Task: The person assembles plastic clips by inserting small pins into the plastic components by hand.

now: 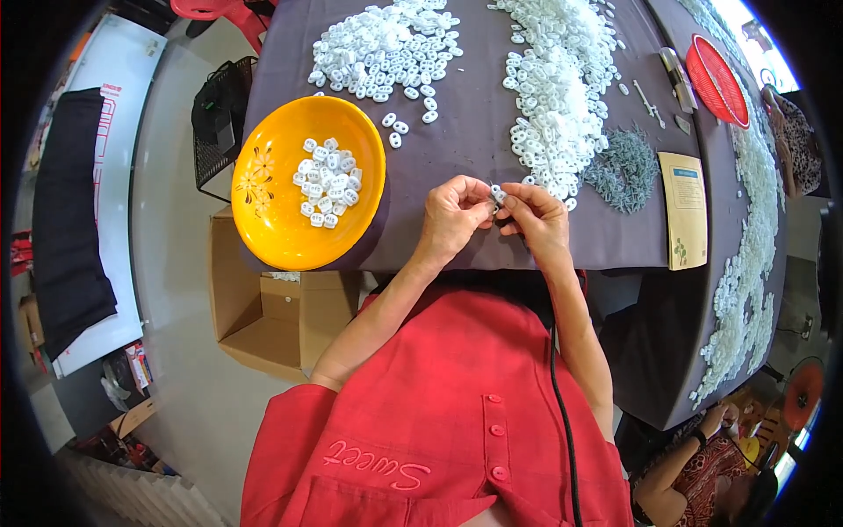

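Close together at the table's front edge, both my hands are closed on one small white plastic piece with dark holes (498, 194). My left hand (450, 221) pinches it between thumb and fingertips. From the other side, my right hand (542, 224) grips it the same way. Fingers cover much of the piece. Just beyond lies a long heap of similar white pieces (558, 97). A pile of small, thin grey-green parts (625, 171) is right of the heap. To the left, an orange bowl (290, 241) holds several white pieces (329, 183).
Another white heap (382, 53) lies at the back left. A tan booklet (685, 211) and red basket (717, 81) are at right. Below the bowl stands an open cardboard box (255, 307). Another person (702, 474) sits at lower right. A black cord (562, 413) hangs down my red apron.
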Available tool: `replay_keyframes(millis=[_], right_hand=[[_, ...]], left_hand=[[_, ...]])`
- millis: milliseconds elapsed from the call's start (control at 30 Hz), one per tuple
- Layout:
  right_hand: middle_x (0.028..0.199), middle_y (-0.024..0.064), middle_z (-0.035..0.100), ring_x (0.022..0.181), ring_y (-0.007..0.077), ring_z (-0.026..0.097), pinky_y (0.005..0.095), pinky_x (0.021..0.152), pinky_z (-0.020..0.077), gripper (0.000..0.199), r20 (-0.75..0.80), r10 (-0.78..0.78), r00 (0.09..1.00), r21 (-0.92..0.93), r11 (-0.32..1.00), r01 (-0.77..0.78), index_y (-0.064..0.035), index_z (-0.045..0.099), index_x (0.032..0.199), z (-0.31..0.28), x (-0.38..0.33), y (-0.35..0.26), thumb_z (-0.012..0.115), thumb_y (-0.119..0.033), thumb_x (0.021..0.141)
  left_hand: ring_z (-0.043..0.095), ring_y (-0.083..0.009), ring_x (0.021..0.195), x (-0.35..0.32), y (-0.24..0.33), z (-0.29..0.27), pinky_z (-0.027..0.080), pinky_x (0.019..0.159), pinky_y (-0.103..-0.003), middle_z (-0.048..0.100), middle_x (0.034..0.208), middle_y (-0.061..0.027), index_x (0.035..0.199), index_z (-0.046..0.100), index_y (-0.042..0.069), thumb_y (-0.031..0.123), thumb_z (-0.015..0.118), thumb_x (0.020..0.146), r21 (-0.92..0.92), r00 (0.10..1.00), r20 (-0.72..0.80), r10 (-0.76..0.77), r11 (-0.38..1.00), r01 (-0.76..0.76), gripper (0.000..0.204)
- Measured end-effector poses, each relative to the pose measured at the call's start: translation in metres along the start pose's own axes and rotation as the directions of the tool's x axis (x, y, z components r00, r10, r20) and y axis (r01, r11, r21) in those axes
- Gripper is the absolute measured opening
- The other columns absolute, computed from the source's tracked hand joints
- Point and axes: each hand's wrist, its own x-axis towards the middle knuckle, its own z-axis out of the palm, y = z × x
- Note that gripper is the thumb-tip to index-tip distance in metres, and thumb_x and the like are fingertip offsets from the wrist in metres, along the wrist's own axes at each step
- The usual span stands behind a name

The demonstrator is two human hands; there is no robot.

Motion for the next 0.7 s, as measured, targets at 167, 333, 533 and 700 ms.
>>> replay_keyframes(millis=[167,333,533,700], right_hand=[[0.078,0.0047,0.063,0.066,0.0078,0.060,0.0185,0.051,0.0506,0.016,-0.011,0.008,1.000,0.011,1.000,-0.008,0.0009,0.062,0.097,0.0013,-0.0008,0.0005,0.058,-0.005,0.083],[0.078,0.0046,0.063,0.065,0.0077,0.060,0.0183,0.049,0.0498,0.015,-0.045,0.004,0.999,0.023,1.000,-0.003,0.0009,0.062,0.096,0.0002,0.0002,0.0006,0.060,-0.006,0.082],[0.077,0.0042,0.063,0.064,0.0076,0.060,0.0185,0.049,0.0495,0.014,-0.061,-0.004,0.998,-0.016,1.000,0.003,0.0005,0.063,0.094,0.0011,0.0005,0.0010,0.060,-0.006,0.082],[0.077,0.0038,0.063,0.064,0.0075,0.059,0.0191,0.049,0.0496,0.013,-0.049,-0.024,0.998,-0.033,0.999,0.023,0.0001,0.063,0.093,0.0009,-0.0006,0.0011,0.060,-0.006,0.082]], left_hand=[[0.059,-0.0075,0.064,-0.0007,0.0006,-0.0001,0.052,0.057,-0.020,0.062,0.076,-0.0043,0.088,0.057,-0.001,-0.002,0.059,0.079,0.026,1.000,-0.002,0.013,1.000,-0.013,0.009],[0.059,-0.0075,0.065,-0.0004,-0.0014,-0.0005,0.052,0.057,-0.020,0.062,0.076,-0.0043,0.088,0.057,-0.001,-0.002,0.059,0.080,0.010,1.000,0.011,0.005,1.000,-0.005,0.008],[0.059,-0.0077,0.064,-0.0011,0.0009,-0.0004,0.052,0.057,-0.021,0.061,0.076,-0.0040,0.088,0.057,-0.001,-0.003,0.058,0.079,0.029,1.000,0.017,0.016,0.999,-0.017,0.009],[0.059,-0.0077,0.064,-0.0010,0.0016,-0.0002,0.052,0.057,-0.021,0.061,0.076,-0.0044,0.088,0.058,-0.001,-0.003,0.059,0.079,0.032,1.000,0.012,0.015,0.999,-0.015,0.010]])
